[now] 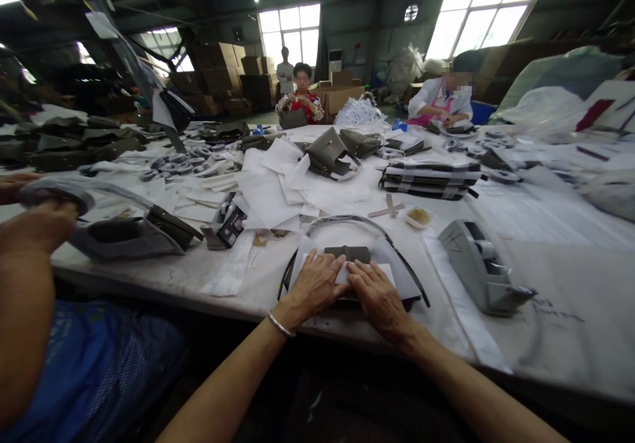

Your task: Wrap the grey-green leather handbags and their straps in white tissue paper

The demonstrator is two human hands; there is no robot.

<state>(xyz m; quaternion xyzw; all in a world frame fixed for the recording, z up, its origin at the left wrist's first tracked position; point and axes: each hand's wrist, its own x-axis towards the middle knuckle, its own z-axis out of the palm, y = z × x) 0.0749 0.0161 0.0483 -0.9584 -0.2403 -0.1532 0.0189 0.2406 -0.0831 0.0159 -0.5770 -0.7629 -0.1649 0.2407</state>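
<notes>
Currently, my left hand (317,283) and right hand (378,295) lie open, fingers nearly straight, pressing white paper (385,272) on the dark bag (403,279). I see neither grasping.

Bare table (439,314) gave 1 passage between the bag (403,268) and the right dispenser (483,268), while the strap (364,221) arched across the bag's far side, paper (270,195) and a dish (418,217) lay beyond, and a smaller dispenser (225,223) stood left.
</notes>
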